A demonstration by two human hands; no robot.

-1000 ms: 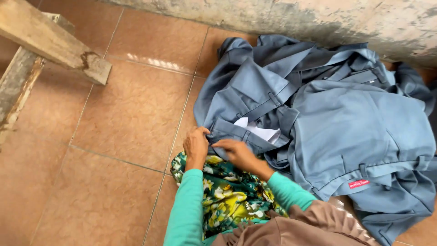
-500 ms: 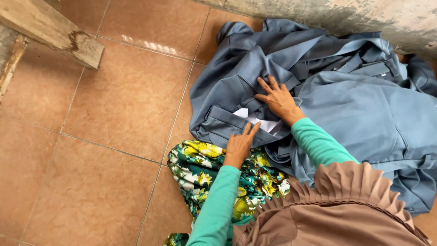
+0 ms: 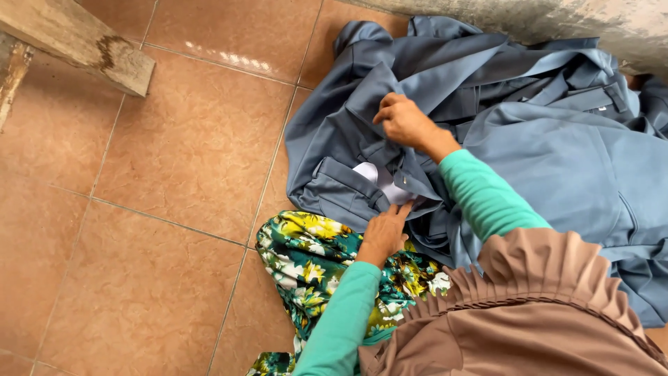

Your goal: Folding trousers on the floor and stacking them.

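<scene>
My right hand (image 3: 406, 124) is closed in a pinch on a fold of the blue-grey garment (image 3: 529, 139), fingers bunched around a raised edge of cloth near the middle of the pile. My left hand (image 3: 383, 235) lies flatter, fingers stretched forward with the tips on the garment's lower hem, right beside a bit of white lining (image 3: 381, 182) that shows through an opening; I would call it pressing, not clenched, and it holds nothing.

The garment lies spread and crumpled on the tiled floor (image 3: 174, 174), its far side up against the rough wall (image 3: 522, 17). It looks like a medium-weight woven fabric: soft, limp, not slippery, with nothing fragile about it. I judge it will sag and trail wherever it is unsupported, so a single pinch will only lift a peak. Seams, the hem and the stiffer stitched bands look like the best places to take hold, since they give a firmer edge and spread the pull.

Under my left wrist lies a floral cloth (image 3: 313, 264), green and yellow, thinner and probably smoother, touching the garment's near edge. A wooden beam (image 3: 76, 49) crosses the upper left corner, well apart from both.
</scene>
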